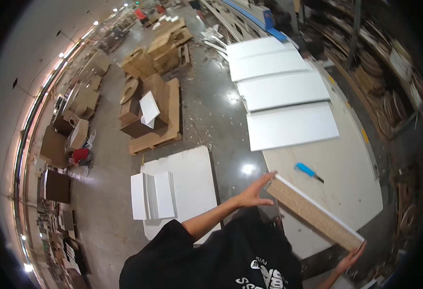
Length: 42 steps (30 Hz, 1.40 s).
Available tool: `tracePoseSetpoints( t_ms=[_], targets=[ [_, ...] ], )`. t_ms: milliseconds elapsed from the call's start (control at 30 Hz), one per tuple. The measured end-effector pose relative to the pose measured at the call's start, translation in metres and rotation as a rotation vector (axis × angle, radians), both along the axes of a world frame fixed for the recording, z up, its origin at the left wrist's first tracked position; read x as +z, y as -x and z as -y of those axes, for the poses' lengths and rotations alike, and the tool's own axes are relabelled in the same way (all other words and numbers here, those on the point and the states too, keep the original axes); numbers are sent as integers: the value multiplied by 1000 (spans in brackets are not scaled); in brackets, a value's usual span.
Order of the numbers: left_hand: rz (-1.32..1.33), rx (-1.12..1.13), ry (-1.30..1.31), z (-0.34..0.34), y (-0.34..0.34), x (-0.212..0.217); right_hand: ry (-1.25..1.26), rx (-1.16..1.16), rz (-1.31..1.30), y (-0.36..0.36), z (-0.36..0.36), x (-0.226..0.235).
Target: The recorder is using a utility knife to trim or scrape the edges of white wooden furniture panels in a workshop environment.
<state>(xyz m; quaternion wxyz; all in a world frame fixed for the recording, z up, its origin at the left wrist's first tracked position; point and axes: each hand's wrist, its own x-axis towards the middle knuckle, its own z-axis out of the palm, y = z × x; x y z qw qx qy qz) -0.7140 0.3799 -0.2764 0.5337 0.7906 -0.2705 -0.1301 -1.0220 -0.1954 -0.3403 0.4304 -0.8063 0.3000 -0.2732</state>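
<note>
I hold a white-faced particle-board panel (312, 214) edge-up between both hands, over the near end of a pale worktable (351, 178). My left hand (254, 192) grips its upper left end, fingers spread along the edge. At the lower right end, my right hand (351, 260) holds the panel from below. The panel's raw brown edge faces me. A blue-handled knife (307, 171) lies on the table just beyond the panel.
Several white panels (288, 91) lie side by side on the far part of the table. On the floor to the left sit a stack of white boards (178, 192) and pallets of brown cardboard and wood pieces (153, 111). Shelving with coiled strips (384, 72) lines the right.
</note>
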Motion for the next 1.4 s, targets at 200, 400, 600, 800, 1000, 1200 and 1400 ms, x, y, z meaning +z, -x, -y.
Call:
tracePoseSetpoints(
  t_ms=[200,400,600,800,1000,1200,1400],
  targets=[
    [-4,-235,-45,0,-60,26,563,225,-166,-126,-161,127],
    [183,-312,-25,-2,-94,8,662,689,-570,-266,-338,168],
    [449,-732,-1047,19,-177,-44,629,609,-414,-264,-333,133],
    [469,-517,-528,167,-196,-73,671,627,-391,-264,-333,140],
    [359,-639,-575,165,-192,-117,670,606,-376,-261,-334,135],
    [-336,-120,-266,46,-175,-104,690,605,-352,-260,-334,138],
    [-437,131,-47,-33,-102,-46,697,612,-348,-259,-331,135]
  ],
)
